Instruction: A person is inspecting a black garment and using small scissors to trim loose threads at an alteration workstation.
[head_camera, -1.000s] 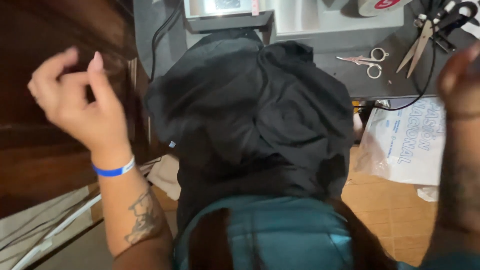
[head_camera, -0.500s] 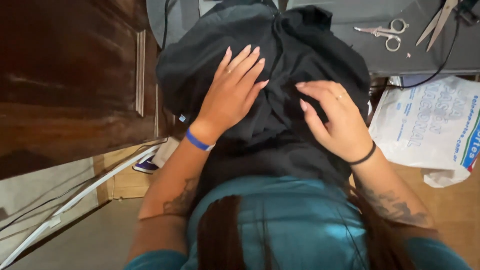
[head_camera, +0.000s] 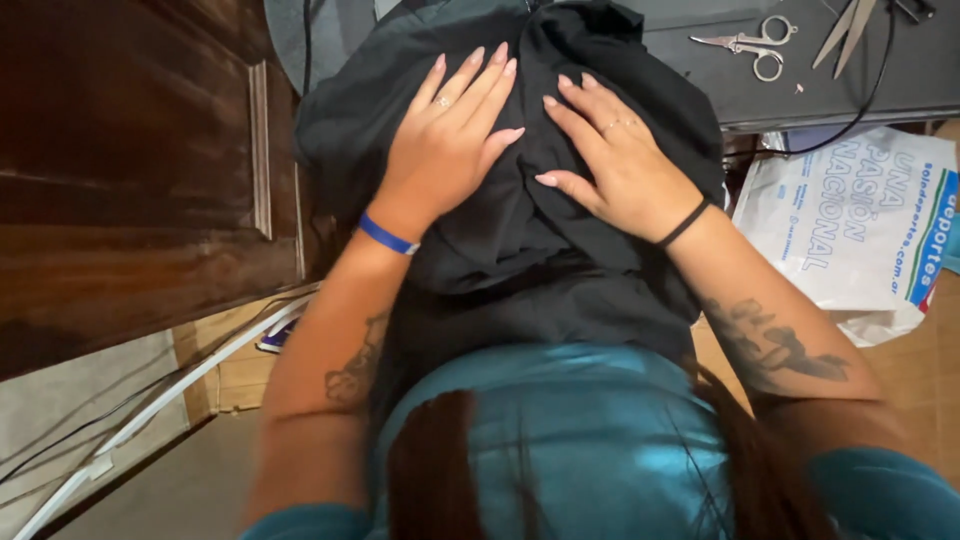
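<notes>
While black garment (head_camera: 520, 240) lies bunched at grey counter (head_camera: 800, 85) edge, left hand (head_camera: 445, 150) and right hand (head_camera: 615, 165) press flat on it, fingers spread, grip clamping nothing; scissors (head_camera: 745, 45) beyond.

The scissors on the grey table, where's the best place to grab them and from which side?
Probably by the ring handles. The scissors lie flat on the grey table, blades pointing left and the two loops at the right end, clear of the black fabric. Both hands, left hand and right hand, are on the fabric; coming from the right looks safest.
</notes>
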